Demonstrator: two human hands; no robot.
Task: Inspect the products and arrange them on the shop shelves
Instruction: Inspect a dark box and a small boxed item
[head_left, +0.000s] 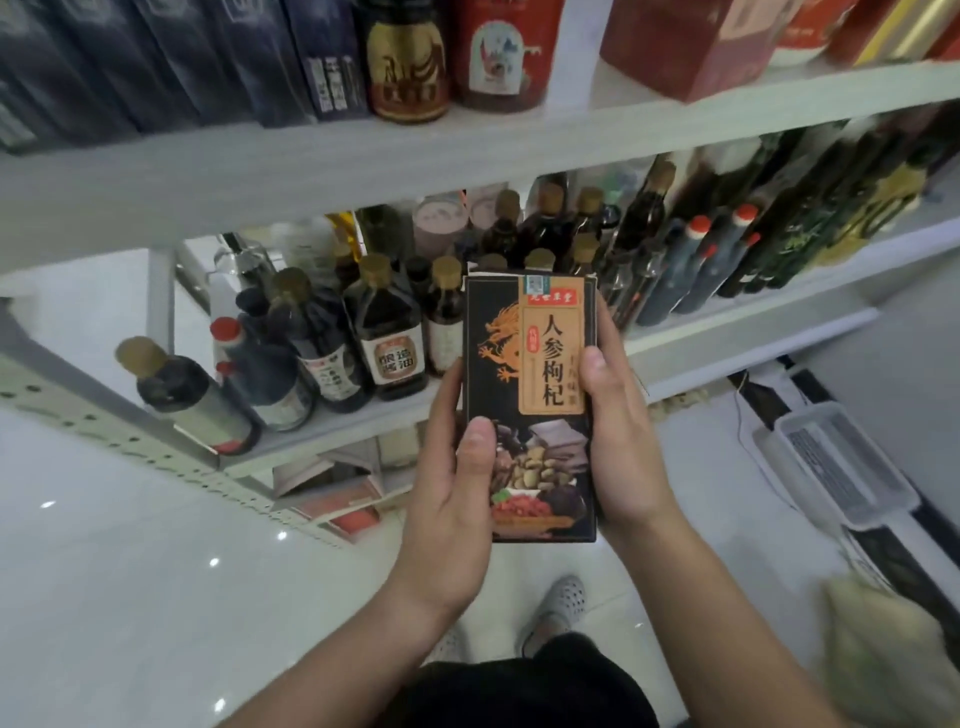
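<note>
My left hand (452, 499) and right hand (623, 431) clasp the tall black gold-dragon cardboard box (530, 410), fingers (609, 327) curled round its edges, front toward me for inspecting (small print seems blurred).

You work in even, fairly bright indoor light with hardly any hard shadow, and the glossy floor (130, 545) at your left throws back a few small white glints. The black box (530, 405) in the middle is your sharpest thing, its large characters readable, while the upper shelf (311, 156), the dark cartons (156, 62) on it and the bottles (810, 228) at the far right are smeared with blur. Your wide lens bends the shelf edges, so they slant and curve toward the borders.
</note>
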